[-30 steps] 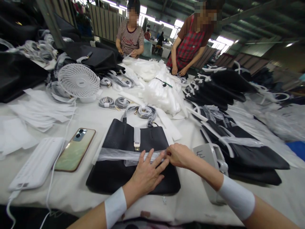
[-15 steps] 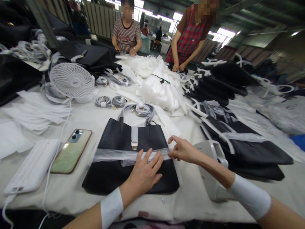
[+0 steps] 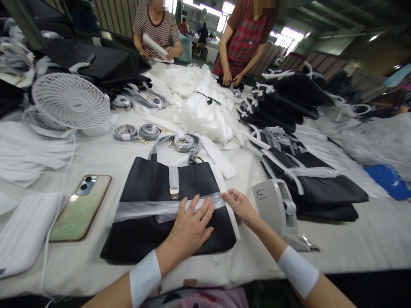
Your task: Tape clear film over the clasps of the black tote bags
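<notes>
A black leather handbag (image 3: 154,184) lies flat on the white table in front of me, with a white strap and gold clasp at its middle. A clear plastic strip (image 3: 141,208) runs across the bag's width. My left hand (image 3: 189,226) lies flat on the bag, fingers spread, pressing the strip down. My right hand (image 3: 239,205) pinches the strip's right end at the bag's right edge.
A smartphone (image 3: 80,207) and a white power bank (image 3: 25,233) lie left of the bag. A white fan (image 3: 70,102) stands behind them, and a white tape dispenser (image 3: 272,205) to the right. Stacked black bags (image 3: 308,188), foam sheets (image 3: 205,113) and coiled straps (image 3: 135,132) surround. Two people work across the table.
My right hand lifted slightly off the strip's end, then came back down onto it at the bag's edge. My left hand stayed flat. The view shifted right.
</notes>
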`<state>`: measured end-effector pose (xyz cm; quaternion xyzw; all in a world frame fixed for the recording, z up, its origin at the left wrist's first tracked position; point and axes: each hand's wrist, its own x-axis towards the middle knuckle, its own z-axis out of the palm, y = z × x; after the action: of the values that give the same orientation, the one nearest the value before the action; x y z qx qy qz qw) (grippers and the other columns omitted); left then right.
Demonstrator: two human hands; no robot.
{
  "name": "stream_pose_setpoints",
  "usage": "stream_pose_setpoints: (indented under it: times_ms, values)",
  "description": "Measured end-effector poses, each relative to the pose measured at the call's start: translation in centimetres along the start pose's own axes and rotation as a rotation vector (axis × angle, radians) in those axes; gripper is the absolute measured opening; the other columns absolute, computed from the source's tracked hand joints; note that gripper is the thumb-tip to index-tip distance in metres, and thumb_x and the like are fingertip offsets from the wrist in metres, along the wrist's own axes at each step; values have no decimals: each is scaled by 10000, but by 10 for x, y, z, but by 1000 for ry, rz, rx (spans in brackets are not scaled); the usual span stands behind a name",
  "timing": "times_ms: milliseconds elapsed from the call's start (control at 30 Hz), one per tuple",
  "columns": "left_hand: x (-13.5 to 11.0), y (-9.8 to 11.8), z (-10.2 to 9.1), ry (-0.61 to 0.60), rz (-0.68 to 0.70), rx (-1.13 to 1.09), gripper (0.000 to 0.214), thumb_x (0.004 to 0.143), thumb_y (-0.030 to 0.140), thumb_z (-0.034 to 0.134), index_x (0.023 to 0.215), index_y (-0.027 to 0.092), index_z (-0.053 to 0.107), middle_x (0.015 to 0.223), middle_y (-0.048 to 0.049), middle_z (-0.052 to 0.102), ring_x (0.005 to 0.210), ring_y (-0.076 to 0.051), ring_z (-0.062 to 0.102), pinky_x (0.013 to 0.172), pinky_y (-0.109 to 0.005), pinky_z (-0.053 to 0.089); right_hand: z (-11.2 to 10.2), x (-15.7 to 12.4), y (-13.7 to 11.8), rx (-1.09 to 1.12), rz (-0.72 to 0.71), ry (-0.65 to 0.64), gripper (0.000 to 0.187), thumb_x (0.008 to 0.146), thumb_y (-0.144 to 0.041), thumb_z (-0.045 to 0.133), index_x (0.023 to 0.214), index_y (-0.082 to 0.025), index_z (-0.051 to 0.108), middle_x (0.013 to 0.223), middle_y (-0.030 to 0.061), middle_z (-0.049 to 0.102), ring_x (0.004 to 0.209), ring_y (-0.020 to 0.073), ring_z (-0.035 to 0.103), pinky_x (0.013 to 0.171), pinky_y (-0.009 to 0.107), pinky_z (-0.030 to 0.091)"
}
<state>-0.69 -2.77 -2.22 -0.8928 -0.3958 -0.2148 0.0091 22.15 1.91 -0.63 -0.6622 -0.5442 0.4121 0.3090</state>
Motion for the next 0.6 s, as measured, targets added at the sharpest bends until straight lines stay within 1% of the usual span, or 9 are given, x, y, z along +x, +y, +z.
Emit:
stream_pose_setpoints:
  times_ms: [100,167,267,333,400,500,600]
  values:
    - [-1,1,-1,8,1,2,566,961,518,377,1455,241,365,1522,-28,360,1365,-335,318,1097,-580,232,18,-10,9,45,-18,130,555,808,-747,396,867,-200,470,697,1,557,614,151,502,560,269,428]
    - [-1,2,-2,18,3,12,561,960,520,379,1448,243,375,1519,-24,366,1362,-330,327,1100,-577,233,22,-12,11,54,-38,187,543,834,-722,364,859,-193,485,755,35,594,686,177,542,607,285,461]
    - [-2,4,-2,40,2,37,572,963,502,382,1457,217,354,1511,-42,379,1360,-323,335,1109,-566,236,20,-8,10,39,-81,209,503,842,-653,392,891,-174,538,817,66,644,758,205,585,666,305,492]
    - [-3,5,1,57,-2,61,606,960,470,398,1481,176,301,1500,-74,395,1365,-320,333,1119,-557,234,17,-3,10,8,-111,211,465,835,-594,411,914,-163,565,842,80,666,783,219,606,696,320,500]
    - [-3,6,6,73,-6,86,634,952,451,420,1491,152,270,1495,-100,396,1375,-319,326,1125,-544,246,15,2,12,-37,-135,222,416,823,-538,425,897,-161,584,856,91,680,805,233,622,714,332,501]
    - [-2,7,12,91,-23,116,647,934,478,456,1474,153,311,1514,-138,352,1392,-318,312,1116,-505,300,13,5,13,-106,-162,253,371,827,-488,405,858,-175,601,854,90,687,826,243,635,734,341,501]
    - [-2,8,15,82,-34,127,679,929,505,465,1470,123,313,1517,-171,332,1404,-306,301,1112,-468,338,8,0,8,-161,-179,304,389,855,-470,348,846,-187,616,845,90,688,850,251,639,775,358,502]
